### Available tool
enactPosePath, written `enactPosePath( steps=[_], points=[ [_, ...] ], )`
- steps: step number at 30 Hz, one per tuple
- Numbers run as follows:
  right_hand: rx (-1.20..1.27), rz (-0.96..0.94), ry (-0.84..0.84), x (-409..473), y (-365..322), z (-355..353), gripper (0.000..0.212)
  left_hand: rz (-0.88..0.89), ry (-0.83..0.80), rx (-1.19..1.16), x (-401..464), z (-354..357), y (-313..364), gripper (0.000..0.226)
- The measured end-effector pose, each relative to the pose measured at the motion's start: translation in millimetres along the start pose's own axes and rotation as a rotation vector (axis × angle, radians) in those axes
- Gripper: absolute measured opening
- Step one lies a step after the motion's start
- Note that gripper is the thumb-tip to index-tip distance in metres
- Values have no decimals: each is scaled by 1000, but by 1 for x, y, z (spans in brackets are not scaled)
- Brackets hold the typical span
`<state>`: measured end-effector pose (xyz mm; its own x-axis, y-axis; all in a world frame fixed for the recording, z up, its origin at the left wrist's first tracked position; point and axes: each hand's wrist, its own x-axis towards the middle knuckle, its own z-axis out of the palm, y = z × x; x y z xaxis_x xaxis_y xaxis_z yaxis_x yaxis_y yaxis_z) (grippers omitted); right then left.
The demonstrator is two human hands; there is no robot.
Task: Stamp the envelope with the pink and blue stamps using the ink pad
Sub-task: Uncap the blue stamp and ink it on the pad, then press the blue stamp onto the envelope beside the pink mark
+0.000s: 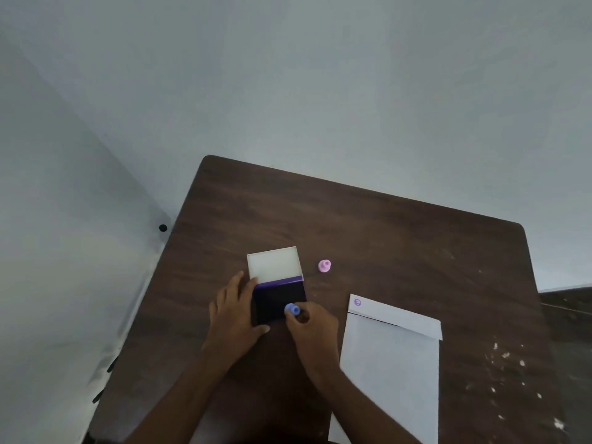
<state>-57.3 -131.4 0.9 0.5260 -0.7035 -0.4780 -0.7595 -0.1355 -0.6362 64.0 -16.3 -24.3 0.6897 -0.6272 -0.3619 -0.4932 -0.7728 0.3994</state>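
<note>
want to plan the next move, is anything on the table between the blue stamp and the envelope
Nothing visible. The right hand holds the blue stamp at the ink pad, and only bare table lies between it and the envelope to its right. The pink stamp stands farther back, off that path.

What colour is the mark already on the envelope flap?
Purple: a small round mark at the flap's left corner of the envelope, head view.
</note>
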Motion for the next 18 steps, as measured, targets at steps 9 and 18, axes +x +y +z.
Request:
enactPosePath(
  steps=[9,18],
  points=[
    [119,96,383,3,55,-70,28,161,-2,-293,-2,6,52,25],
    [100,182,391,41,81,-102,20,149,-97,-318,35,41,156,33]
  ],
)
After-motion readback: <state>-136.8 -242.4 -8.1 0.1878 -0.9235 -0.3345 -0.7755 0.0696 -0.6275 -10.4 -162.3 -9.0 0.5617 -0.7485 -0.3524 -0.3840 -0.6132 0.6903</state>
